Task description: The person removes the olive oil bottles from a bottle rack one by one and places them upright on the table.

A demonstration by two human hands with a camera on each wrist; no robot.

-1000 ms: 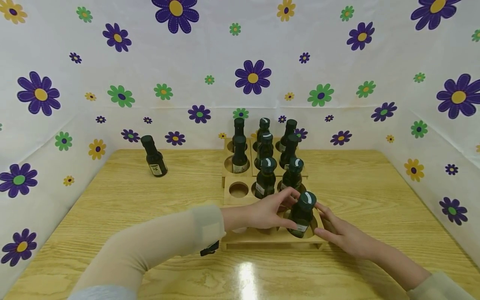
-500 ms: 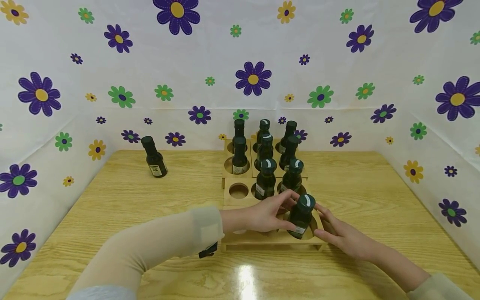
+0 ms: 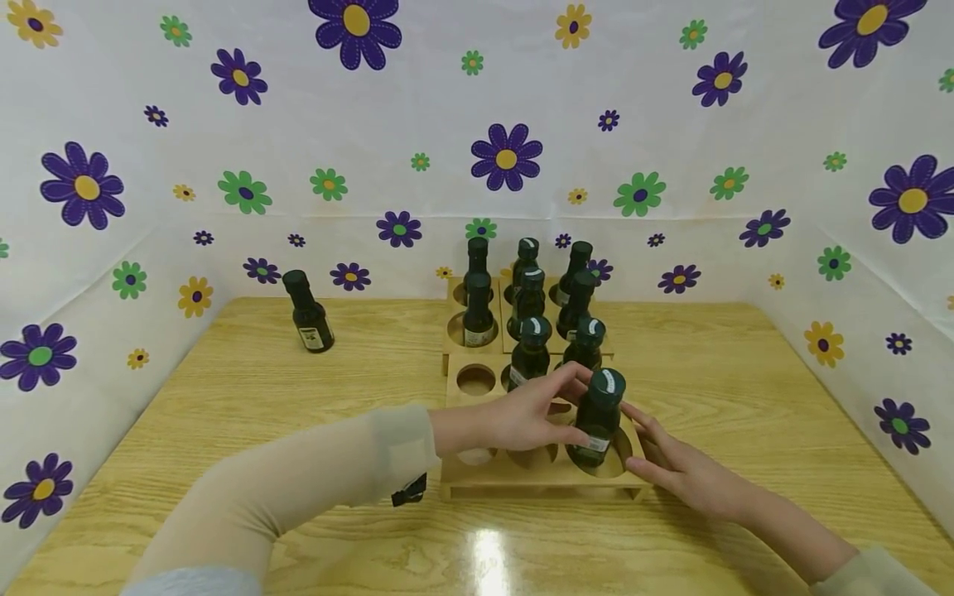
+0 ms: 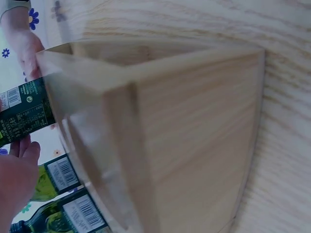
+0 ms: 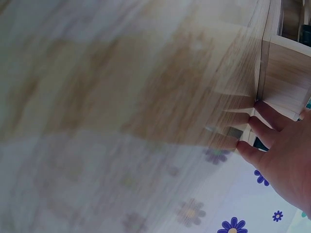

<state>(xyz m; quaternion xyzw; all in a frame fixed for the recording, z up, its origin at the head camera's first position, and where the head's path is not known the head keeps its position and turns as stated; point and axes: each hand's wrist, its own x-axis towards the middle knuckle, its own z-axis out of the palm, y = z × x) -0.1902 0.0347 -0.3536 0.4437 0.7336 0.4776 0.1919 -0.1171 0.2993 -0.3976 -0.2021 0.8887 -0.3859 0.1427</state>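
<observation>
My left hand (image 3: pixel 522 418) pinches a dark green glass bottle (image 3: pixel 599 414) with a dark cap, thumb on the near side and fingers on the far side. The bottle stands nearly upright over the front right hole of a stepped wooden rack (image 3: pixel 544 492). In the left wrist view, the bottle's dark label (image 4: pixel 29 109) shows beyond that hand's fingertips. My right hand (image 3: pixel 689 476) touches the rack's right side, its fingers fairly straight. From the right wrist, this hand's fingertips (image 5: pixel 245 148) meet the rack's lower side; the thumb is hidden there.
Several dark bottles (image 3: pixel 529 352) fill holes in the rack's rear and middle rows. A hole (image 3: pixel 475 379) at the middle row's left holds nothing. A lone bottle (image 3: pixel 311 324) stands on the table (image 3: pixel 358 381) at the back left. Flowered cloth (image 3: pixel 507 99) hangs behind and beside.
My left hand and the bottle it holds have moved slightly up, with the bottle a little higher in its hole. The right hand has stayed against the rack.
</observation>
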